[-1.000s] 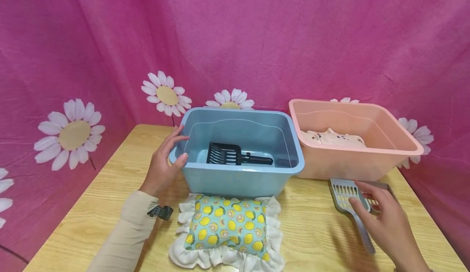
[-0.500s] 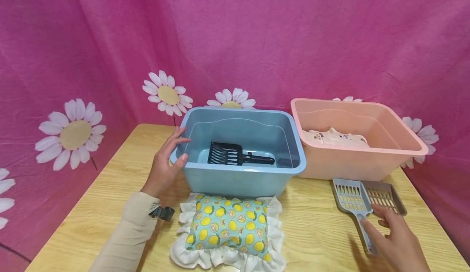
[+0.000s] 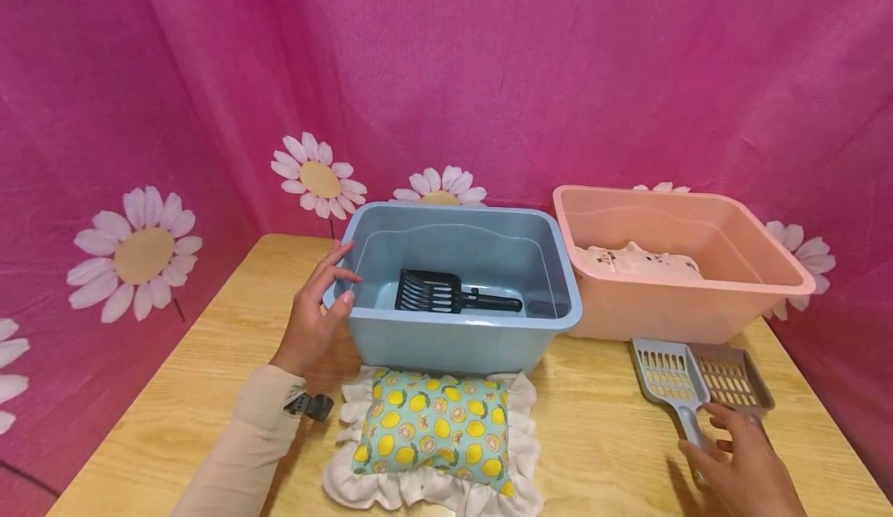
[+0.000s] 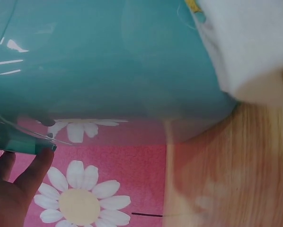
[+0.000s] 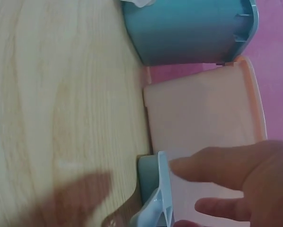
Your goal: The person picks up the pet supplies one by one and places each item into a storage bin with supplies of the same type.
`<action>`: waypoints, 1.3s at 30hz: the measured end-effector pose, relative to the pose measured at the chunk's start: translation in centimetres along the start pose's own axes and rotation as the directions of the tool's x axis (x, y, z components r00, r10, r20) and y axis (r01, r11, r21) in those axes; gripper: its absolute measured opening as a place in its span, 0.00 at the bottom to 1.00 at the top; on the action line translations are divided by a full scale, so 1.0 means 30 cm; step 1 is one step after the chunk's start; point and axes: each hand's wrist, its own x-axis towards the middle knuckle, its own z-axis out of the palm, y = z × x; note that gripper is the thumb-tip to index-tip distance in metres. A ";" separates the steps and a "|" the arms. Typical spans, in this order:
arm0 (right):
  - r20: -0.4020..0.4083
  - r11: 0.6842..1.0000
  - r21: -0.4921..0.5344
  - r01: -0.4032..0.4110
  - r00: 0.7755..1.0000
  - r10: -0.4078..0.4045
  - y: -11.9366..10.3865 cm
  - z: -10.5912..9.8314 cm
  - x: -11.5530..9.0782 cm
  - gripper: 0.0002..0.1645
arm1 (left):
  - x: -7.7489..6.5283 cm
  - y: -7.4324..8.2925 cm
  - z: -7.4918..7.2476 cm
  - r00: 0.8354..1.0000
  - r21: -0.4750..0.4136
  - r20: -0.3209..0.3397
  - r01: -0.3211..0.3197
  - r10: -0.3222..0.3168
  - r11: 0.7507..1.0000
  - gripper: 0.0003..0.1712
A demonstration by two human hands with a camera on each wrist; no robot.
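My left hand (image 3: 314, 319) rests on the left front corner of a blue plastic bin (image 3: 446, 342), fingers over its rim and thumb at the front edge. Inside the bin lies a black slotted litter scoop (image 3: 449, 296). My right hand (image 3: 753, 467) hovers around the handle of a grey-blue litter scoop (image 3: 689, 424), thumb to its left and fingers to its right, partly covering it. The right wrist view shows the fingers (image 5: 212, 163) loosely extended above that scoop (image 5: 153, 205), without a clear grip. A brown slotted scoop (image 3: 759, 385) lies beside it, its handle mostly behind the hand.
A pink bin (image 3: 663, 311) with a pale patterned fabric item (image 3: 638, 261) inside stands right of the blue one. In front of the blue bin lies a lemon-print ruffled pillow (image 3: 436, 428). A pink flowered curtain (image 3: 446, 75) surrounds the wooden table (image 3: 586, 432).
My right hand has moved back toward me, from above the scoop heads to the grey-blue scoop's handle, uncovering the brown scoop's head. The left hand stays on the blue bin's rim.
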 end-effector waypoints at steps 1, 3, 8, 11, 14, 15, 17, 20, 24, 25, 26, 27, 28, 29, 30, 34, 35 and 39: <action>-0.005 1.000 0.001 0.009 1.000 -0.009 0.001 0.002 0.000 0.48 | 0.000 0.001 0.000 1.000 -0.003 0.000 -0.004 0.004 1.000 0.13; -0.010 1.000 -0.001 0.013 1.000 -0.013 0.003 0.005 0.000 0.47 | -0.002 0.002 -0.001 1.000 -0.005 -0.004 -0.002 0.002 1.000 0.13; -0.046 0.999 -0.006 0.042 0.998 -0.043 0.014 0.021 -0.001 0.44 | -0.008 -0.003 -0.004 1.000 0.006 -0.017 -0.011 0.011 1.000 0.12; -0.059 0.998 -0.033 0.046 0.997 -0.048 0.021 0.028 0.005 0.44 | -0.004 -0.006 -0.001 1.000 0.001 -0.017 -0.023 0.023 1.000 0.11; -0.063 0.997 -0.066 0.036 0.997 -0.040 0.026 0.032 0.014 0.45 | 0.002 -0.005 0.004 0.999 -0.006 -0.017 -0.030 0.030 1.000 0.12; -0.064 0.997 -0.070 0.033 0.997 -0.038 0.027 0.034 0.016 0.45 | 0.003 -0.005 0.005 0.999 -0.005 -0.018 -0.030 0.030 1.000 0.12; -0.079 0.996 -0.071 0.045 0.996 -0.050 0.027 0.039 0.016 0.45 | 0.004 -0.003 0.006 0.999 -0.001 -0.020 -0.030 0.030 1.000 0.12; -0.099 0.995 -0.081 0.065 0.992 -0.073 0.026 0.045 0.011 0.43 | 0.005 -0.003 0.008 0.999 0.004 -0.023 -0.023 0.023 1.000 0.13; -0.051 0.995 -0.100 0.020 0.998 -0.025 0.020 0.049 0.004 0.41 | 0.001 -0.004 0.009 0.999 0.005 -0.027 -0.019 0.019 1.000 0.12; -0.030 0.995 -0.099 0.002 1.000 -0.005 0.019 0.049 0.002 0.41 | 0.000 -0.004 0.010 0.999 0.005 -0.027 -0.019 0.019 1.000 0.12; -0.017 0.995 -0.099 -0.014 1.000 0.012 0.018 0.049 0.000 0.41 | 0.000 -0.005 0.011 0.999 0.006 -0.027 -0.019 0.019 1.000 0.12; -0.008 0.995 -0.100 -0.027 1.000 0.026 0.017 0.049 -0.001 0.41 | 0.000 -0.005 0.012 0.999 0.007 -0.026 -0.020 0.020 1.000 0.12; -0.006 0.995 -0.099 -0.034 0.999 0.033 0.017 0.049 -0.002 0.41 | 0.001 -0.005 0.012 0.999 0.005 -0.027 -0.020 0.020 1.000 0.12; -0.015 0.995 -0.095 -0.034 0.999 0.032 0.019 0.049 -0.003 0.40 | 0.002 -0.005 0.013 0.999 0.004 -0.028 -0.019 0.019 1.000 0.12; -0.029 0.995 -0.095 -0.030 0.999 0.027 0.020 0.050 -0.005 0.39 | 0.003 -0.005 0.014 0.999 0.004 -0.031 -0.017 0.017 1.000 0.12; -0.097 0.995 -0.104 -0.001 0.995 -0.009 0.028 0.055 -0.011 0.37 | 0.003 -0.001 0.013 0.999 0.002 -0.041 -0.023 0.023 1.000 0.11; -0.113 0.994 -0.106 0.012 0.993 -0.024 0.032 0.057 -0.013 0.36 | 0.002 0.000 0.014 0.999 0.000 -0.043 -0.030 0.030 1.000 0.11; -0.160 0.993 -0.112 0.031 0.986 -0.049 0.039 0.059 -0.015 0.34 | 0.005 0.002 0.016 0.998 -0.006 -0.042 -0.051 0.050 0.999 0.11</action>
